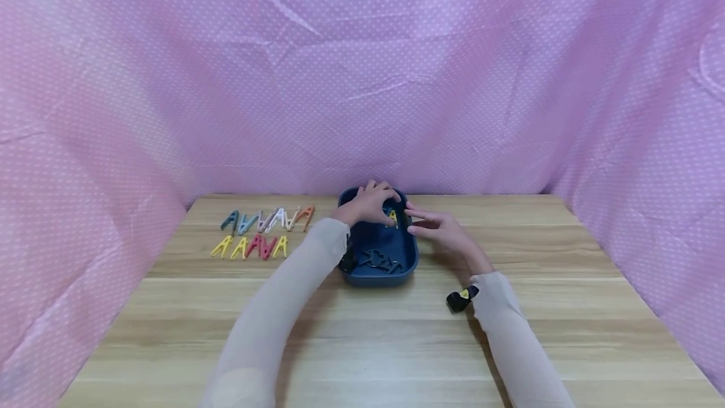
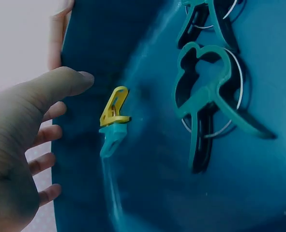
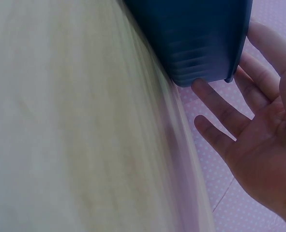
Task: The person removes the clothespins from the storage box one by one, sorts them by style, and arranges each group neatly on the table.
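A dark blue bin (image 1: 378,280) stands near the table's back edge. My left hand (image 1: 370,204) reaches over its far left part, fingers spread toward the rim and thumb over the interior. Close to that thumb, a yellow clothespin (image 2: 114,106) and a blue-green clothespin (image 2: 113,137) lie end to end inside the bin. Larger dark green spring clips (image 2: 208,89) lie in the bin's near part. My right hand (image 1: 444,232) is at the bin's right side with its fingers extended; in the right wrist view fingertips (image 3: 201,87) are against or close to the outer wall.
Left of the bin, two rows of clothespins lie on the wooden table (image 1: 362,345): a back row with blue, white and orange clothespins (image 1: 306,214), and a front row of yellow and red clothespins (image 1: 255,245). A pink dotted cloth (image 1: 362,80) hangs behind and at both sides.
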`<move>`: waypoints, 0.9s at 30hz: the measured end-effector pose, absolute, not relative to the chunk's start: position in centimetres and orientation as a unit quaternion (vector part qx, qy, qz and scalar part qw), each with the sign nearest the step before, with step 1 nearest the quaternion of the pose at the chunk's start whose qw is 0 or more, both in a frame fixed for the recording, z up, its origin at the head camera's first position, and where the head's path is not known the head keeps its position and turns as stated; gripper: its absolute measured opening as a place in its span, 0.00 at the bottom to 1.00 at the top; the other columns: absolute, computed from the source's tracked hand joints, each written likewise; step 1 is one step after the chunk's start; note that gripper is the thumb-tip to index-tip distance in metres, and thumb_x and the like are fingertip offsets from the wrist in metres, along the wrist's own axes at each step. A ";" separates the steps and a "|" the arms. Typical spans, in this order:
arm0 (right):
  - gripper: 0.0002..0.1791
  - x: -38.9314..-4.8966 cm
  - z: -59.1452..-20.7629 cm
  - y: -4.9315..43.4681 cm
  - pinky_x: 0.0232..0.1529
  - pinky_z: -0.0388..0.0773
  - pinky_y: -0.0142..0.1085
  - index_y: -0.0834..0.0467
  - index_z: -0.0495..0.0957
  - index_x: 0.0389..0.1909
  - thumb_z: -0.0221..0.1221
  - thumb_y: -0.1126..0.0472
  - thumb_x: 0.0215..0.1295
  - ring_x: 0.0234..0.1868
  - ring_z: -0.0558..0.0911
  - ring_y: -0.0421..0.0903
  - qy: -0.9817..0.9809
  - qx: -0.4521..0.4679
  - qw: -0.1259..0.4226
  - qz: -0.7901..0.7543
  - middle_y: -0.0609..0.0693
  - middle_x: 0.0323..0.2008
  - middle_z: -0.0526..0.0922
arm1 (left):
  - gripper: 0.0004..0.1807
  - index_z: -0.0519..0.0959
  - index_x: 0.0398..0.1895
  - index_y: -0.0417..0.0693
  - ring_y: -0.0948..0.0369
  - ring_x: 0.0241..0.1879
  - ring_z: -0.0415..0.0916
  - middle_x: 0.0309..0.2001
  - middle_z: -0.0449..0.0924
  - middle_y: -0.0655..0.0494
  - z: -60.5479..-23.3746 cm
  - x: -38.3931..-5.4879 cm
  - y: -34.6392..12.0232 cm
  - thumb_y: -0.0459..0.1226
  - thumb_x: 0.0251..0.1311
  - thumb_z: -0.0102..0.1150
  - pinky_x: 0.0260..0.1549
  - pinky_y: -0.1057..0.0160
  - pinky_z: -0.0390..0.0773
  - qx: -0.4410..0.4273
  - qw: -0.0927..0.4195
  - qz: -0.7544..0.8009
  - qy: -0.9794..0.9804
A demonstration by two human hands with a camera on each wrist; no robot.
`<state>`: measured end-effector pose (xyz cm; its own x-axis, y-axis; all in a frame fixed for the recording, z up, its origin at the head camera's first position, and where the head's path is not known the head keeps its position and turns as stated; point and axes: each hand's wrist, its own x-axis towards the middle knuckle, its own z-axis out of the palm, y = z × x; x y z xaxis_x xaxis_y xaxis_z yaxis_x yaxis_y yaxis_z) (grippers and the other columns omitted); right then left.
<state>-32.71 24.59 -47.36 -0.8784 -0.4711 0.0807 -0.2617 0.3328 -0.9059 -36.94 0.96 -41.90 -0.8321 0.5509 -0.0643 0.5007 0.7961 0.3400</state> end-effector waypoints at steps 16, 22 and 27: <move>0.30 -32.9 -47.1 24.2 0.74 0.62 0.53 0.54 0.73 0.71 0.64 0.52 0.70 0.70 0.74 0.52 0.811 -0.211 0.106 -0.535 0.43 0.77 0.64 | 0.31 0.77 0.66 0.52 0.50 0.70 0.55 0.71 0.65 0.53 -42.9 -37.6 1.3 0.49 0.59 0.71 0.71 0.43 0.55 0.261 0.101 0.148 0.949; 0.29 -32.9 -47.3 24.5 0.73 0.64 0.52 0.53 0.73 0.70 0.64 0.53 0.70 0.70 0.75 0.54 0.810 -0.211 0.106 -0.536 0.44 0.77 0.65 | 0.31 0.77 0.66 0.54 0.50 0.69 0.55 0.71 0.65 0.55 -43.8 -37.9 1.2 0.48 0.59 0.72 0.70 0.43 0.56 0.262 0.116 0.157 0.945; 0.29 -33.0 -47.5 24.7 0.73 0.64 0.52 0.52 0.74 0.70 0.64 0.53 0.70 0.70 0.75 0.54 0.808 -0.210 0.107 -0.540 0.44 0.77 0.64 | 0.32 0.75 0.68 0.55 0.50 0.69 0.55 0.71 0.65 0.56 -44.4 -38.1 1.2 0.47 0.59 0.72 0.71 0.43 0.56 0.256 0.126 0.168 0.944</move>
